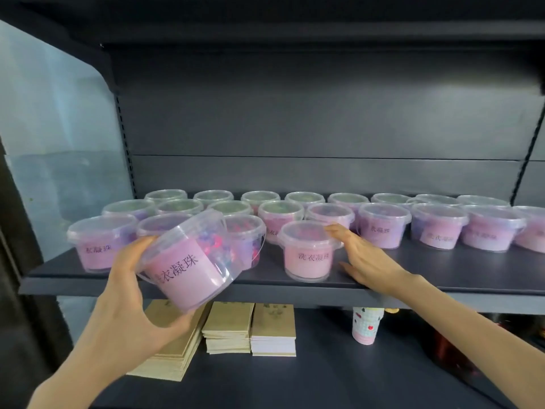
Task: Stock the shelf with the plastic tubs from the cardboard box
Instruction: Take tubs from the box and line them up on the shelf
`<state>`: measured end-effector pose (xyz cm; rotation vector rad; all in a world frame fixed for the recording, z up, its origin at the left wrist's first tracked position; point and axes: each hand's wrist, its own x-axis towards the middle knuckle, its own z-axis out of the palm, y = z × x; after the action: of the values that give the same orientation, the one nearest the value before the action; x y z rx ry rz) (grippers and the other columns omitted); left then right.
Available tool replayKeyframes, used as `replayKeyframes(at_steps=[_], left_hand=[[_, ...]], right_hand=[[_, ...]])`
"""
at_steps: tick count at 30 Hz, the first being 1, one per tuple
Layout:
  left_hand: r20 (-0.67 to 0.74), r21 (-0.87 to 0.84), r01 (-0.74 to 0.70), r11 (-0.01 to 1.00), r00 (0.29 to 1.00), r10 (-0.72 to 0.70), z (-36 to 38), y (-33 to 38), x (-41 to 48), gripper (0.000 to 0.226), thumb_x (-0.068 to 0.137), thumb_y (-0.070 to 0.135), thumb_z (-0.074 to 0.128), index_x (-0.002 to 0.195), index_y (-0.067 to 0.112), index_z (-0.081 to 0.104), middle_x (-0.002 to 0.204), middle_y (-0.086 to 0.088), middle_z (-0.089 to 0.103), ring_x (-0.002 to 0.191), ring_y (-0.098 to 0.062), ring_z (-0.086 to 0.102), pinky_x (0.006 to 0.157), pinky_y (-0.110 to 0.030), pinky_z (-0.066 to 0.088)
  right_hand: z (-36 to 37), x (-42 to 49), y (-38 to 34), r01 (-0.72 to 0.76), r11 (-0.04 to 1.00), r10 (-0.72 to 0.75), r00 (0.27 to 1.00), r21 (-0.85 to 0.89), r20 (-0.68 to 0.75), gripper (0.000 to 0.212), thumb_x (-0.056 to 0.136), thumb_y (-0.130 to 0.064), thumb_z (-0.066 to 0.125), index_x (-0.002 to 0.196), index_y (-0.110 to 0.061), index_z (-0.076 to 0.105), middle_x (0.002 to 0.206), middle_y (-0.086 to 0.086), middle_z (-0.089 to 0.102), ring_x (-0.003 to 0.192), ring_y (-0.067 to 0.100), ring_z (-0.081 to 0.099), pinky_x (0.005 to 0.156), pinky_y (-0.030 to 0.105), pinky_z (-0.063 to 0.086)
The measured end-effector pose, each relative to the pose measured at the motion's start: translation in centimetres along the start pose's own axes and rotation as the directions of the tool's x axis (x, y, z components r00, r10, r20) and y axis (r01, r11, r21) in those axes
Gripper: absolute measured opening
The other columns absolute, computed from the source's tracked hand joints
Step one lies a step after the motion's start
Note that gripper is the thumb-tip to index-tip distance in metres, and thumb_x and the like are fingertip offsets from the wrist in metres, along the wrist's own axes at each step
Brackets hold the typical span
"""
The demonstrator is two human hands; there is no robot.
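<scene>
Left hand [138, 290] is nearest: fingers and thumb curl round a clear plastic tub with pink label [188, 261]. It is held tilted in the air, just in front of the front edge of the dark grey metal shelf [442, 273], left half. Coloured beads show through the tub's side.

Right hand [365, 258] is spread, fingers straight. Its fingertips touch the right side of a second clear pink-label tub [306, 252], which stands upright just behind the front edge, about mid-shelf.

Behind it, rows of matching lidded tubs [383, 225] stand upright from the left end to the right end, back to the rear edge.

On the lower dark shelf [324, 379] are stacks of tan cards [228, 326] and, right of them, a small patterned cup [365, 329].
</scene>
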<state>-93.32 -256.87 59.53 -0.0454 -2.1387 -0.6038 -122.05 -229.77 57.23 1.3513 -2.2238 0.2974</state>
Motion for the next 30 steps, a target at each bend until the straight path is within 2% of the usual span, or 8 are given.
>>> replayKeyframes(at_steps=[3,8,12,15,17,19,23,30], left_hand=[[0.003,-0.017,0.014,1.0,1.0,-0.014,0.8,-0.2,0.5,0.104,0.043,0.048,0.074,0.129,0.055,0.016,0.124,0.042,0.026,0.106,0.018,0.038,0.086,0.0,0.033],[-0.006,-0.051,-0.035,0.998,0.999,0.035,2.8,0.3,1.2,0.099,0.047,0.049,0.07,0.131,0.05,0.017,0.127,0.037,0.027,0.112,0.013,0.038,0.093,-0.004,0.032],[0.014,-0.074,-0.063,0.995,0.998,0.065,4.4,0.8,1.5,0.102,0.05,0.046,0.073,0.135,0.04,0.017,0.133,0.013,0.034,0.116,-0.012,0.045,0.095,-0.025,0.04],[0.038,-0.104,-0.106,0.989,0.993,0.111,5.3,1.7,1.6,0.102,0.053,0.043,0.077,0.136,0.036,0.018,0.133,0.012,0.031,0.116,-0.02,0.046,0.094,-0.025,0.042],[0.054,-0.11,-0.139,0.984,0.988,0.146,5.8,2.6,1.9,0.103,0.053,0.043,0.078,0.137,0.037,0.018,0.133,0.017,0.029,0.119,-0.014,0.043,0.095,-0.018,0.039],[0.071,-0.117,-0.166,0.979,0.982,0.175,6.4,3.6,2.0,0.103,0.054,0.045,0.077,0.138,0.039,0.017,0.134,0.023,0.027,0.123,-0.004,0.038,0.098,-0.012,0.033],[0.159,-0.031,-0.295,0.955,0.942,0.296,7.7,5.1,2.1,0.098,0.06,0.045,0.07,0.142,0.036,0.017,0.139,0.028,0.019,0.129,0.007,0.026,0.104,-0.008,0.024],[0.317,0.096,-0.523,0.847,0.822,0.472,10.4,6.8,2.1,0.085,0.069,0.025,0.064,0.143,0.012,0.025,0.133,-0.001,0.034,0.128,-0.013,0.03,0.111,-0.019,0.019]], right_hand=[[0.1,1.0,0.7,-0.007,0.998,0.003,0.998,0.058,0.056,0.083,0.069,0.02,0.04,0.143,-0.014,0.025,0.15,0.003,0.029,0.135,0.018,0.032,0.107,0.011,0.016],[-0.4,2.3,1.0,0.016,0.996,-0.027,0.992,0.086,0.124,0.086,0.073,0.017,0.034,0.145,-0.028,0.023,0.154,-0.009,0.016,0.141,0.01,0.016,0.107,0.027,0.033],[-1.4,2.3,-0.6,-0.034,0.961,0.042,0.999,0.275,-0.021,0.064,0.085,0.01,0.039,0.138,-0.025,0.038,0.151,-0.005,0.023,0.135,0.009,0.027,0.099,0.03,0.039],[-3.7,1.8,-3.6,-0.124,0.712,0.206,0.978,0.691,-0.037,0.039,0.095,-0.017,0.049,0.128,-0.036,0.044,0.14,-0.015,0.039,0.127,-0.008,0.033,0.097,0.026,0.038],[-5.6,1.2,-5.6,-0.164,0.486,0.217,0.974,0.858,0.063,0.034,0.092,-0.043,0.049,0.125,-0.044,0.046,0.131,-0.019,0.049,0.124,-0.001,0.045,0.104,0.033,0.038],[-6.9,-0.1,-7.0,-0.179,0.423,0.111,0.983,0.888,0.145,0.046,0.087,-0.057,0.044,0.131,-0.046,0.04,0.132,-0.014,0.051,0.121,0.007,0.051,0.107,0.039,0.037],[-7.7,-3.1,-8.6,-0.222,0.462,-0.007,0.967,0.859,0.254,0.078,0.081,-0.067,0.044,0.144,-0.042,0.007,0.144,-0.014,0.038,0.131,0.006,0.039,0.107,0.035,0.036],[-7.6,-5.9,-10.8,-0.258,0.35,0.157,0.964,0.9,0.215,0.093,0.078,-0.031,0.069,0.137,-0.049,0.001,0.14,-0.024,0.037,0.121,-0.003,0.048,0.085,0.012,0.046]])
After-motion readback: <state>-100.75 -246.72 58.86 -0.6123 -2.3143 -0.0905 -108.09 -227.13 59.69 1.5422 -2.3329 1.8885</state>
